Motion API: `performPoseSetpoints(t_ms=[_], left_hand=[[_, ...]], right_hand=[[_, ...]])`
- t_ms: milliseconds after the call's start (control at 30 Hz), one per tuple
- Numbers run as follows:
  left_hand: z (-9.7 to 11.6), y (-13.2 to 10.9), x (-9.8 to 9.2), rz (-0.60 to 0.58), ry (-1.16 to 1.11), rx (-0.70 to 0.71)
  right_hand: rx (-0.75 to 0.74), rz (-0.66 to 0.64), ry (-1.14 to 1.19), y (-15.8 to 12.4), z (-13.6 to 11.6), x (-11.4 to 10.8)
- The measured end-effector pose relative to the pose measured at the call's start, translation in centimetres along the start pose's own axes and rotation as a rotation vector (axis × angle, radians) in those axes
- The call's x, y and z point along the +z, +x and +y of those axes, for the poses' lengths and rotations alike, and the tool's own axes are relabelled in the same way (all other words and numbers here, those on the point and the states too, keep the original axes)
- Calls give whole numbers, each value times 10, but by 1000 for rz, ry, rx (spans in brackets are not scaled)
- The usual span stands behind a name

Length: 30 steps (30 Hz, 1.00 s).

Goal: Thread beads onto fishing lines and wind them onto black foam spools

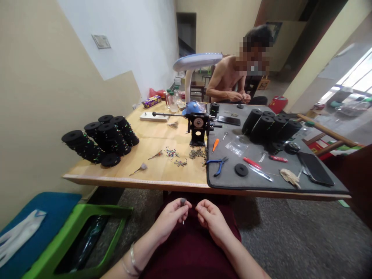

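Over my lap, just off the table's front edge, my left hand (174, 215) pinches a small dark grey lump (183, 201) between thumb and fingers. A thin pale stem sticks out below that hand. Close by on the right, my right hand (209, 215) has its thumb and forefinger pressed together; whatever they hold is too small to make out. The two hands are a little apart. On the table ahead lie a grey piece with a thin stem (142, 167), a similar orange-tipped piece (157, 154), a pile of coloured beads (172, 152) and small metal fittings (197, 153).
Stacks of black foam spools (110, 135) stand left, more (261, 126) right. Between them are a black hand-cranked winder (198, 130) and a lamp (197, 61). Blue pliers (217, 164) and a black foam ring (241, 169) lie on the grey mat (226, 179). Another person (226, 77) sits opposite.
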<state>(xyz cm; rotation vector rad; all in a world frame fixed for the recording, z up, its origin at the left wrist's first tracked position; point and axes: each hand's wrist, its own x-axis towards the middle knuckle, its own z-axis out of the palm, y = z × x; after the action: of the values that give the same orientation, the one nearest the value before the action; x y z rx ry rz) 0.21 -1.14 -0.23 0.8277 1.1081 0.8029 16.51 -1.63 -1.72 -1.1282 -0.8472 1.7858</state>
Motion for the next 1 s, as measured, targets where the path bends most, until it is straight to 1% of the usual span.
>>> performPoseSetpoints(t_ms=[133,267,467,700,833,1000], left_hand=[[-3,1,1,-47,-70,-32],[-3,0,6,-80,-49,3],[-2,-1,13,-129,-64,-37],[-3,-2,14,-193,-4,9],[-1,-3,16,-192,-24,-5],[-4,-2,17,-152,-102,-46]], right_hand=[[-36,18,-30,2,2,0],[-77,71,-57,3,5,2],[-36,50,-74,5,8,3],[-38,63,-82,3,3,6],[-59,32,-53,1,0,8],[-63,44,-49,2,3,7]])
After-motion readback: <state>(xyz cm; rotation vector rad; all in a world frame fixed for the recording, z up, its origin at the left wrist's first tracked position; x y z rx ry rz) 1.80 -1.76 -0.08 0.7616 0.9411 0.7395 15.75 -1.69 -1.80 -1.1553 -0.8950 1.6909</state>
